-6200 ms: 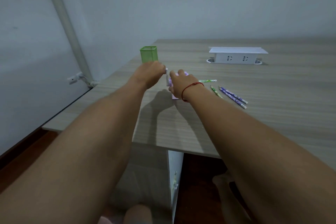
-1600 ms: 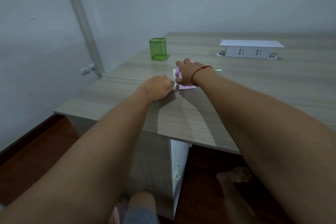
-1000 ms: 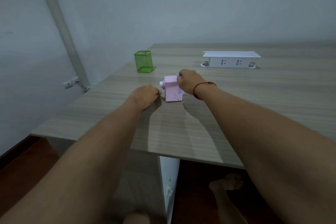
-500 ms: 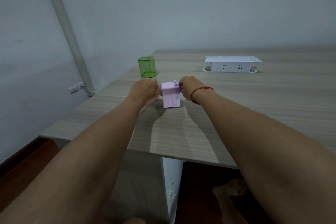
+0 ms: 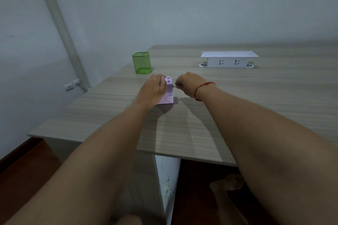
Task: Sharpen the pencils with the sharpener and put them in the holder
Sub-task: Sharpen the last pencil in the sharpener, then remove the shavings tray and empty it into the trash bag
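now, left hand (image 5: 152, 88) curled round pink sharpener (image 5: 169, 95), right hand (image 5: 188, 84) pinching grey stub (image 5: 176, 86)

sharpener (image 5: 169, 95): left side behind left hand (image 5: 152, 88)
stub (image 5: 175, 86): in right hand (image 5: 188, 83), too small to tell
desk (image 5: 274, 97): cut off at right

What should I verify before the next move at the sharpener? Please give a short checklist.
1. The lilac plastic sharpener stands upright on the light wooden desk: ok.
2. The left hand holds the sharpener's left side: ok.
3. The right hand pinches a small grey part at its right side: ok; crank or pencil, cannot tell.
4. Pencil seated in the sharpener: cannot tell, hidden.
5. The green mesh square holder is upright, open top unobstructed: ok.
6. More pencils within reach: cannot tell, none in view.
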